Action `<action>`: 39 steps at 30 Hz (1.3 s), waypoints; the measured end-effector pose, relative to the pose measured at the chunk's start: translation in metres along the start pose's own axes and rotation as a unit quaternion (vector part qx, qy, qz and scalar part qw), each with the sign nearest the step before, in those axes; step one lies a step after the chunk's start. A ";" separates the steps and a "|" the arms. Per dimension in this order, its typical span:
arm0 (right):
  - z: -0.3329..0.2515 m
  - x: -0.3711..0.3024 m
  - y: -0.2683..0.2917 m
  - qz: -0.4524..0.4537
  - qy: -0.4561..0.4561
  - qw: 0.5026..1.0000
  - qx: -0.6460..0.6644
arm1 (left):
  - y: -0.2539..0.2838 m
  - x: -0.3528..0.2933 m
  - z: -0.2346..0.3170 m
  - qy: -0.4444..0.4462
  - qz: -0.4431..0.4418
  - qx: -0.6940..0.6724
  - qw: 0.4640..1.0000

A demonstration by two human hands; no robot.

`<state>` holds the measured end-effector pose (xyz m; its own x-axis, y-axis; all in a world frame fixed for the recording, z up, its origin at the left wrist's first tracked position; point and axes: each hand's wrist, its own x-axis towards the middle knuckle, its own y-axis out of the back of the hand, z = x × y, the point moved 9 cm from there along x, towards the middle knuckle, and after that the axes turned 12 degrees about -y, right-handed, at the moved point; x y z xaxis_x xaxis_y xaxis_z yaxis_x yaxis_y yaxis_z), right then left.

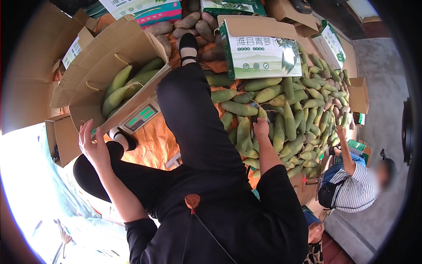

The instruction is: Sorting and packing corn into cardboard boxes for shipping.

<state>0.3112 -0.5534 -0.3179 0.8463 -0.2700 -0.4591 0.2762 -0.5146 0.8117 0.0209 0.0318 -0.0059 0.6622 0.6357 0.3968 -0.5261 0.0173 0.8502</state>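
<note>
So the left hand (pixel 93 147), around 9 o'clock, has its fingers spread with nothing in them. It's right at the lower edge of a cardboard box (pixel 72 90), and I can't tell if it actually touches. The right hand (pixel 261 127), toward 3 o'clock, is curled round the end of a green radish (pixel 262 114) at the near edge of a big radish pile (pixel 314 103).

My worry is the pile: it looks loose, so a hard tug could roll the neighbours down. The black-clad leg (pixel 189 108) sits between pile and box, so a radish swung over could clip the knee. The scale (pixel 141 115) at 10 o'clock peeks out by the box; can't tell if it's underneath, but if it is, leaning a palm on the cardboard would probably throw the reading.

Surface-wise it's a crinkly orange sheet (pixel 154 145), with reddish-brown tubers (pixel 204 30) at 12. A white-and-green carton (pixel 263 55) sits at 1 o'clock by the pile. Beyond that there's grey floor (pixel 376 75) at 2, a co-worker in stripes (pixel 355 187) at 4, and harsh glare at 8.
</note>
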 end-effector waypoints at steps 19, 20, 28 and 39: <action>-0.036 0.034 0.026 0.037 0.014 0.982 -0.187 | 0.009 0.000 0.006 -0.002 0.010 0.072 0.997; -0.034 0.036 0.025 0.027 0.006 0.981 -0.191 | 0.009 0.000 0.006 0.001 0.007 0.075 0.997; -0.033 0.034 0.019 -0.006 -0.013 0.982 -0.186 | 0.006 0.005 0.012 -0.003 0.001 0.065 0.998; -0.183 -0.021 0.005 -0.105 0.217 0.967 0.080 | 0.058 0.020 0.009 0.064 -0.008 -0.104 0.992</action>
<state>0.3781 -0.4017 -0.2382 0.9000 0.2035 -0.3855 0.4186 -0.6500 0.6342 0.0083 0.0385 0.0541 0.6055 0.7267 0.3243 -0.6234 0.1798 0.7610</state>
